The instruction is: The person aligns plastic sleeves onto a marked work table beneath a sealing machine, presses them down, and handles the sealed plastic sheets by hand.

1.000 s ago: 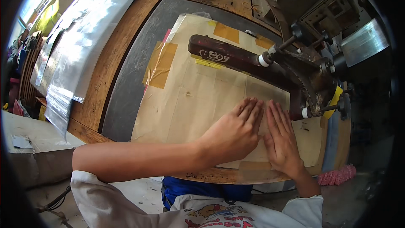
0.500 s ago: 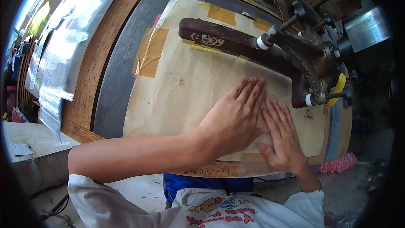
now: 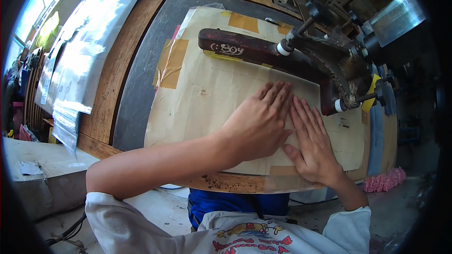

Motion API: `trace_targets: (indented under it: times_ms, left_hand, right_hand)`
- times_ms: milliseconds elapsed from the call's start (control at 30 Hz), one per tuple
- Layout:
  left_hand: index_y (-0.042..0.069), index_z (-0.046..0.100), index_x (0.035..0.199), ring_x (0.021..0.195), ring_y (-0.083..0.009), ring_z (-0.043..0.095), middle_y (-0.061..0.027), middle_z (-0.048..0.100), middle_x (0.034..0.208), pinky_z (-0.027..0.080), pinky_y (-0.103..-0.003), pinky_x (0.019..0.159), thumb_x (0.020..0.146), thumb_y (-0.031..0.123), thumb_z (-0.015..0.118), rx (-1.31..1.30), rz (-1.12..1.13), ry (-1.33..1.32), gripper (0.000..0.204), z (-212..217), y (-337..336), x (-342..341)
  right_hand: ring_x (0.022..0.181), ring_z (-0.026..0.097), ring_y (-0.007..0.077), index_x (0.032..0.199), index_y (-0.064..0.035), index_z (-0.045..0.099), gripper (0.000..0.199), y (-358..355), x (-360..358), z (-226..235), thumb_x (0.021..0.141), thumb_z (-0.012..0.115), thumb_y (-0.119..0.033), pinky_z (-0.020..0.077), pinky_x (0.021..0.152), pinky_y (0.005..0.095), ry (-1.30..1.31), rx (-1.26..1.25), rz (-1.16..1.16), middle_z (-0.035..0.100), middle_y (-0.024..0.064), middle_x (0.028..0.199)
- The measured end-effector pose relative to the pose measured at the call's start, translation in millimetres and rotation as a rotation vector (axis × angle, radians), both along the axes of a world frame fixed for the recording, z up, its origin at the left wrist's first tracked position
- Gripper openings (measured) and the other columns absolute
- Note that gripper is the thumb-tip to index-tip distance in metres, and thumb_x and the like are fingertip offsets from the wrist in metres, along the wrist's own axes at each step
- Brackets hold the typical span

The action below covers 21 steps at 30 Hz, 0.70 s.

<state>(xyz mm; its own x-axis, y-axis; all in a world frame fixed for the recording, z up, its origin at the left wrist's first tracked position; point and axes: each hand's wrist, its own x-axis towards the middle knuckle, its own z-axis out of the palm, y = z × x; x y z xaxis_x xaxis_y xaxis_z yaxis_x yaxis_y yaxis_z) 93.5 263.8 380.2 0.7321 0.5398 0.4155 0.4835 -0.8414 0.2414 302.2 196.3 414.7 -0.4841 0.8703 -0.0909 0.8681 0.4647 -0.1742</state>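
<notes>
My left hand [image 3: 262, 121] lies palm down with straight fingers on a cream paper sheet [image 3: 195, 103]. Close beside it, my right hand [image 3: 311, 146] is flat too, its thumb held apart from its fingers. The fingertips of both hands nearly meet, just short of a dark red L-shaped metal bar [image 3: 256, 47]. Brown tape [image 3: 173, 63] fixes the paper along its edges. Whether a thin clear sheet lies under my palms, I cannot make out.
A worn metal clamp arm [image 3: 325, 51] with black knobs carries the bar. Dark grey board [image 3: 136, 99] shows around the paper, framed by a wooden table edge [image 3: 101, 113]. Shiny plastic sheets [image 3: 87, 56] are at the left. Pink stringy material [image 3: 385, 180] lies at the lower right.
My right hand has slid slightly up and left, closer to my left hand. The left hand stays flat in nearly the same place. The view has shifted a little.
</notes>
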Motion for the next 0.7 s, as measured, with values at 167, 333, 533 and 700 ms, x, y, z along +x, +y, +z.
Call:
trace_targets:
  times_ms: [167,333,533,700]
  left_hand:
    - [-0.018,0.051,0.135,0.136,-0.0413,0.050,-0.0333,0.052,0.143,0.035,-0.046,0.120,0.096,0.034,0.059,0.149,0.033,0.146,0.066,2,-4,2]
    - [-0.018,0.053,0.132,0.132,-0.0420,0.054,-0.0330,0.054,0.140,0.037,-0.046,0.118,0.098,0.039,0.056,0.119,0.035,0.131,0.067,4,-11,-4]
    - [-0.018,0.054,0.131,0.131,-0.0422,0.055,-0.0333,0.054,0.140,0.038,-0.046,0.117,0.096,0.047,0.057,0.056,0.006,0.000,0.074,-1,-5,-5]
    - [-0.019,0.058,0.126,0.128,-0.0429,0.058,-0.0353,0.056,0.137,0.044,-0.047,0.112,0.095,0.047,0.059,0.099,0.001,-0.012,0.073,-1,3,-5]
  right_hand:
    - [0.155,0.020,0.0373,0.158,0.0044,0.023,0.080,4,-3,-2,0.101,0.050,-0.043,0.0129,0.126,0.0519,0.003,0.034,0.002,0.023,0.0225,0.165]
    - [0.151,0.029,0.0394,0.152,0.0071,0.036,0.070,3,-6,-2,0.101,0.054,-0.037,0.0203,0.124,0.0530,0.118,0.077,-0.008,0.034,0.0245,0.160]
    - [0.148,0.034,0.0422,0.148,0.0084,0.043,0.082,-3,4,8,0.095,0.062,-0.051,0.0214,0.123,0.0550,0.244,-0.099,0.205,0.039,0.0298,0.155]
    - [0.145,0.040,0.0440,0.139,0.0083,0.053,0.077,-5,-9,9,0.091,0.067,-0.050,0.0266,0.121,0.0559,0.194,-0.002,0.127,0.048,0.0314,0.147]
